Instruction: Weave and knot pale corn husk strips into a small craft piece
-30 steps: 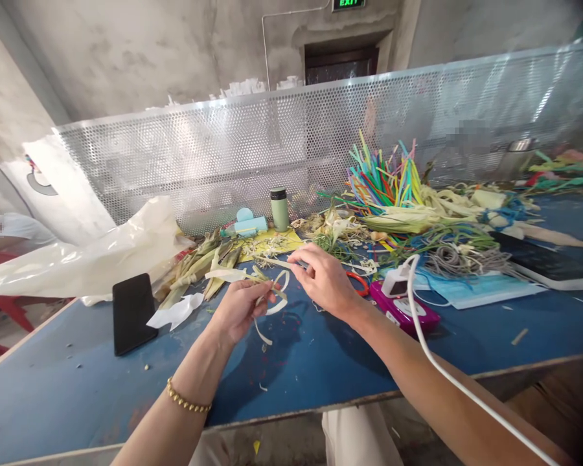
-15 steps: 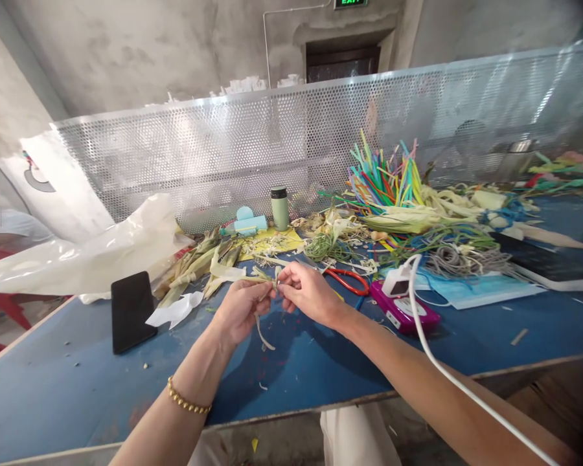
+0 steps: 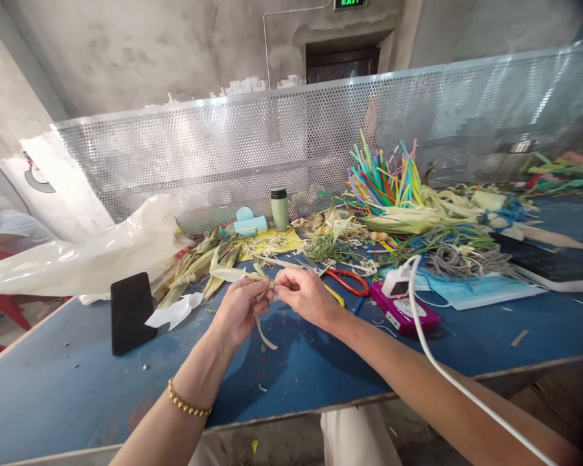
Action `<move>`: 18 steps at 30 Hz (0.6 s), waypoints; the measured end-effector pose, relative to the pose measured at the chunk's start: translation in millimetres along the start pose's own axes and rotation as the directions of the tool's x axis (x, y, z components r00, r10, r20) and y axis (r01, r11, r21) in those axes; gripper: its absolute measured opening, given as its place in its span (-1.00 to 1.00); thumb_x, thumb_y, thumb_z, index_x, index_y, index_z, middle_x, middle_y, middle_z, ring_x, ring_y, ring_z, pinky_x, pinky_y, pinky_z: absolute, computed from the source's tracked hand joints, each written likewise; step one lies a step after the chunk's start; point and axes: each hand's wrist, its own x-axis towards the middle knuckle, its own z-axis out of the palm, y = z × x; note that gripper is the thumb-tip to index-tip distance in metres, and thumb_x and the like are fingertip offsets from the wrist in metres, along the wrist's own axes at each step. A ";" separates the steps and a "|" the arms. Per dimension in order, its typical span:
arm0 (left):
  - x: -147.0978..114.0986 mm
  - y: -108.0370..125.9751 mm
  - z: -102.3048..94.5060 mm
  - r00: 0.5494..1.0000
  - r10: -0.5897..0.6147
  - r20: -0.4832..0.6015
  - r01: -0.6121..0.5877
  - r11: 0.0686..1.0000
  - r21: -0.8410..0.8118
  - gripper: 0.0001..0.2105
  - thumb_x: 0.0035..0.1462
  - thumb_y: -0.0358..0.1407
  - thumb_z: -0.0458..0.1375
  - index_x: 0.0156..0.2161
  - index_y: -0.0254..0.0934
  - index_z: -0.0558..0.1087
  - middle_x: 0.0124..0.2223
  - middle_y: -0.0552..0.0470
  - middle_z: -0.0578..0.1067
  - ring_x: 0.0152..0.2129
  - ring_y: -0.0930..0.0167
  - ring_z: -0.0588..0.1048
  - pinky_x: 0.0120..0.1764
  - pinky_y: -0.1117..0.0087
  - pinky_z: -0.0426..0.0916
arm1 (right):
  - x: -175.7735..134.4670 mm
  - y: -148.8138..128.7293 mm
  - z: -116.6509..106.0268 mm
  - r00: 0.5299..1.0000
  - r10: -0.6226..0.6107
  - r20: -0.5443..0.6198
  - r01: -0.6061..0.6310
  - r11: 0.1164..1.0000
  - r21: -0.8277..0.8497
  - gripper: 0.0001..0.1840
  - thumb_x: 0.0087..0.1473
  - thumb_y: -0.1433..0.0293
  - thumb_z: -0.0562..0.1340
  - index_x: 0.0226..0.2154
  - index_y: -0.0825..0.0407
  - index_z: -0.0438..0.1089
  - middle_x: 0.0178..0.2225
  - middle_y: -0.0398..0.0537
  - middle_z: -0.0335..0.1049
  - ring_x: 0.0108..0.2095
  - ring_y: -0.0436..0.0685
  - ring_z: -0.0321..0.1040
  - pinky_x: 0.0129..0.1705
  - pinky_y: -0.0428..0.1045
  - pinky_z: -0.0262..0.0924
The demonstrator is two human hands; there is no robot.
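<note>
- Left hand (image 3: 239, 309) pinching pale husk strips (image 3: 265, 285) above blue table (image 3: 78, 382), one strip end dangling below
- Right hand (image 3: 305, 296) fingertips pressed together on same strips, touching left fingertips
- Red-handled scissors (image 3: 347, 279) just beyond right hand
- Black phone (image 3: 131, 312) lying flat, well left
- Pink device (image 3: 402, 313) with white cable to right

Both arms stretched forward, left hand (image 3: 240, 310) and right hand (image 3: 305, 296) meeting fingertip to fingertip, fingers pinched closed, gold bracelet on the left wrist.
</note>
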 end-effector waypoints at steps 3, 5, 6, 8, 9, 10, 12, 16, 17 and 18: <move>-0.8 0.9 -0.2 1.000 -0.006 0.009 0.006 1.000 -0.013 -0.80 -0.05 -0.35 0.22 -0.59 -0.42 0.38 -0.68 0.13 0.28 -0.79 0.66 0.09 -0.62 0.50 -0.06 | 0.5 2.2 1.0 1.000 -0.010 0.011 0.010 0.999 0.031 -0.88 -0.02 0.44 0.17 -0.53 0.10 0.36 -0.62 -0.21 0.21 -0.57 -0.08 0.08 -0.53 -0.15 -0.01; -1.0 1.7 -0.5 1.000 -0.006 0.008 0.007 1.000 -0.020 -0.81 -0.04 -0.37 0.21 -0.59 -0.42 0.38 -0.69 0.14 0.27 -0.79 0.66 0.08 -0.62 0.50 -0.05 | 0.4 3.3 1.0 1.000 -0.004 0.019 0.003 0.999 0.044 -0.87 0.00 0.42 0.17 -0.51 0.10 0.38 -0.61 -0.22 0.21 -0.57 -0.08 0.08 -0.53 -0.15 -0.02; -1.0 2.0 -0.6 1.000 -0.010 0.009 0.010 1.000 -0.021 -0.81 -0.04 -0.37 0.21 -0.59 -0.42 0.38 -0.69 0.13 0.27 -0.79 0.66 0.08 -0.62 0.50 -0.05 | 0.3 3.7 0.9 1.000 -0.002 0.020 0.001 0.999 0.048 -0.86 0.00 0.42 0.17 -0.51 0.10 0.39 -0.61 -0.22 0.20 -0.57 -0.08 0.07 -0.54 -0.15 -0.03; -0.8 2.4 -0.8 1.000 -0.007 0.000 0.007 1.000 -0.019 -0.81 -0.05 -0.38 0.22 -0.59 -0.42 0.38 -0.67 0.12 0.30 -0.79 0.66 0.08 -0.62 0.50 -0.06 | 0.0 4.4 0.5 1.000 -0.003 0.027 0.002 0.998 0.058 -0.85 0.01 0.40 0.17 -0.49 0.10 0.41 -0.62 -0.23 0.18 -0.58 -0.09 0.05 -0.55 -0.15 -0.05; -0.6 2.5 -0.9 1.000 -0.005 -0.008 0.004 1.000 -0.019 -0.81 -0.06 -0.38 0.22 -0.60 -0.42 0.38 -0.66 0.10 0.31 -0.79 0.66 0.08 -0.62 0.50 -0.08 | -0.1 4.7 0.3 0.999 -0.004 0.031 0.002 0.998 0.062 -0.84 0.02 0.40 0.17 -0.49 0.10 0.42 -0.63 -0.23 0.17 -0.59 -0.09 0.03 -0.55 -0.15 -0.07; -0.5 2.5 -0.9 1.000 -0.005 -0.009 0.005 1.000 -0.019 -0.81 -0.06 -0.38 0.22 -0.60 -0.43 0.38 -0.64 0.09 0.33 -0.78 0.67 0.08 -0.62 0.50 -0.08 | -0.1 4.9 0.2 0.999 -0.005 0.034 0.003 0.998 0.067 -0.83 0.02 0.39 0.17 -0.48 0.10 0.43 -0.63 -0.24 0.16 -0.59 -0.09 0.02 -0.56 -0.15 -0.08; -0.2 2.1 -1.1 1.000 -0.005 -0.006 0.005 1.000 -0.020 -0.81 -0.05 -0.38 0.22 -0.60 -0.43 0.38 -0.66 0.11 0.31 -0.79 0.67 0.08 -0.62 0.50 -0.07 | 0.0 5.3 0.4 1.000 -0.005 0.031 0.003 0.997 0.071 -0.83 0.03 0.39 0.17 -0.48 0.10 0.44 -0.64 -0.24 0.15 -0.59 -0.10 0.01 -0.56 -0.15 -0.10; 0.3 1.0 -1.6 1.000 0.009 -0.005 -0.009 1.000 -0.024 -0.80 -0.05 -0.38 0.22 -0.61 -0.43 0.39 -0.66 0.11 0.31 -0.79 0.67 0.08 -0.62 0.51 -0.05 | 0.2 6.3 2.4 0.999 0.029 0.023 -0.031 0.996 0.088 -0.83 0.02 0.36 0.19 -0.48 0.11 0.42 -0.65 -0.24 0.16 -0.61 -0.10 0.02 -0.57 -0.15 -0.09; 0.4 0.7 -1.8 1.000 0.011 -0.006 -0.011 1.000 -0.023 -0.81 -0.05 -0.39 0.22 -0.60 -0.43 0.39 -0.65 0.10 0.32 -0.79 0.68 0.08 -0.62 0.51 -0.05 | 0.2 6.7 3.0 0.998 0.048 0.026 -0.051 0.994 0.096 -0.83 0.02 0.35 0.19 -0.48 0.11 0.42 -0.65 -0.24 0.16 -0.62 -0.10 0.02 -0.57 -0.15 -0.08; 0.5 0.5 -1.9 1.000 0.013 -0.011 -0.014 1.000 -0.024 -0.81 -0.05 -0.39 0.22 -0.60 -0.43 0.39 -0.64 0.09 0.34 -0.79 0.68 0.09 -0.62 0.51 -0.06 | 0.1 7.1 3.7 0.997 0.066 0.027 -0.069 0.992 0.103 -0.83 0.02 0.34 0.20 -0.48 0.11 0.41 -0.66 -0.25 0.16 -0.63 -0.10 0.02 -0.58 -0.15 -0.08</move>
